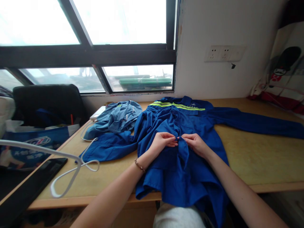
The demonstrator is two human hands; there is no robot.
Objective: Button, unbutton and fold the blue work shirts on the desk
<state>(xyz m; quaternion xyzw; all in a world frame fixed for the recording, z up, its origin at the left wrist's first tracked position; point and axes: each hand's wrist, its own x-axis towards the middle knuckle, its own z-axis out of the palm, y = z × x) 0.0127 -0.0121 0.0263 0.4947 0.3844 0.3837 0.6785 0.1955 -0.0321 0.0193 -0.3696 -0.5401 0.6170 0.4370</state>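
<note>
A blue work jacket (201,126) with yellow-green reflective stripes lies front up on the table, its collar toward the wall and its hem hanging over the near edge. One sleeve stretches out to the right; the other is bent to the left. At the middle of the front opening, my left hand (164,141) pinches one edge of the jacket. My right hand (195,144) pinches the other edge close beside it, fingertips almost touching. Whether a button sits between the fingers is too small to tell.
A crumpled light blue garment (116,117) lies left of the jacket on the wooden table (256,158). A white cable (71,155) loops across the left side near a white power strip (98,113). A black chair (47,104) and a blue bag (35,142) stand left.
</note>
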